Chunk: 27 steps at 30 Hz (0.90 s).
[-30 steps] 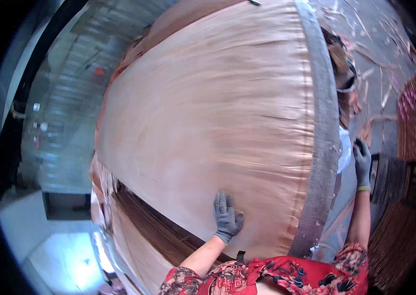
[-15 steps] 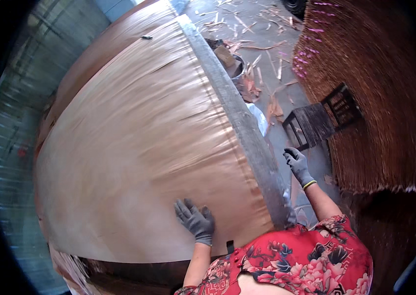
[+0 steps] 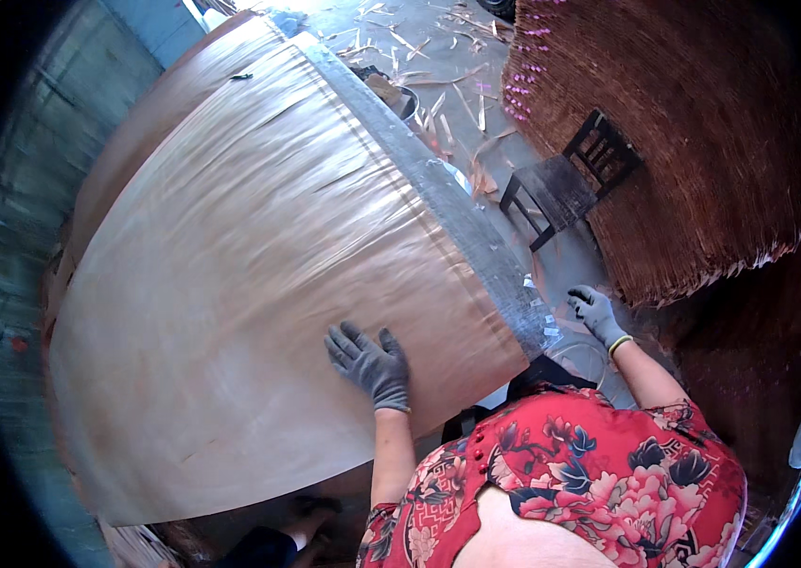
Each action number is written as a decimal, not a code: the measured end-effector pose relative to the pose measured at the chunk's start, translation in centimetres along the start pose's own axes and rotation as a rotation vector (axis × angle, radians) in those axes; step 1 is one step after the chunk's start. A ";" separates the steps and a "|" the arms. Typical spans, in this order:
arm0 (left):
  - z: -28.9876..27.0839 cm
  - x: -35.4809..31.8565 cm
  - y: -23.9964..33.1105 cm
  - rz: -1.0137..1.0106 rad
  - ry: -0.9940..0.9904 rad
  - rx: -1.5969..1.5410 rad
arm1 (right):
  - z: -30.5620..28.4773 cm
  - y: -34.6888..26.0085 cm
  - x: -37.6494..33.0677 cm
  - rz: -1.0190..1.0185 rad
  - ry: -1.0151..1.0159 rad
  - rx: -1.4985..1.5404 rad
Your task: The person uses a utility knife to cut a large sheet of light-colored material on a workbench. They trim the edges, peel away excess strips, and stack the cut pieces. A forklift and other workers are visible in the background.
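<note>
My left hand [image 3: 372,367], in a grey glove, lies flat with fingers spread on a large, thin, tan wood veneer sheet [image 3: 230,284]. The sheet covers most of the table and shows ripples toward its far right. Past the table's right edge, my right hand [image 3: 593,316] hangs over the floor in a grey glove with a yellow cuff band. Its fingers are loosely bent and apart, and nothing shows in them. Small white pieces [image 3: 550,331] sit along the table's grey edge strip [image 3: 419,175], near this hand. A small dark object [image 3: 242,77] rests at the sheet's far end.
A dark wooden chair [image 3: 556,189] stands right of the table, against a tall stack of brown sheets [image 3: 694,151]. Wood scraps [image 3: 438,57] litter the floor. At the lower left, dark cloth [image 3: 263,549] and a bare limb show below the sheet; whose, I cannot tell.
The whole view has shifted, so table and chair sit further left. My left hand stays on the sheet, fingers more spread. My right hand is further from the table edge, its fingers less curled.
</note>
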State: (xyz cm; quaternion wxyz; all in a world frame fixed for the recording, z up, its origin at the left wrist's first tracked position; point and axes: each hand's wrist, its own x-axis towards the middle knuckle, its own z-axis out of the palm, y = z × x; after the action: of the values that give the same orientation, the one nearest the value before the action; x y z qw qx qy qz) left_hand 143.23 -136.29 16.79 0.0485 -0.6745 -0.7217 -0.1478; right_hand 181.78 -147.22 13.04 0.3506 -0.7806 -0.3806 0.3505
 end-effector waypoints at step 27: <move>3.8 -0.9 6.8 -0.197 -0.106 0.202 | -3.0 -2.9 32.9 -0.197 -0.689 0.235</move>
State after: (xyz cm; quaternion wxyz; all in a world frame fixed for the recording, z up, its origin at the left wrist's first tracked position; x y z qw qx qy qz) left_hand 150.47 -135.75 13.92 0.0632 -0.5991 -0.7970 -0.0427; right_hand 198.50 -119.06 7.69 0.3211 -0.5312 -0.5068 0.5982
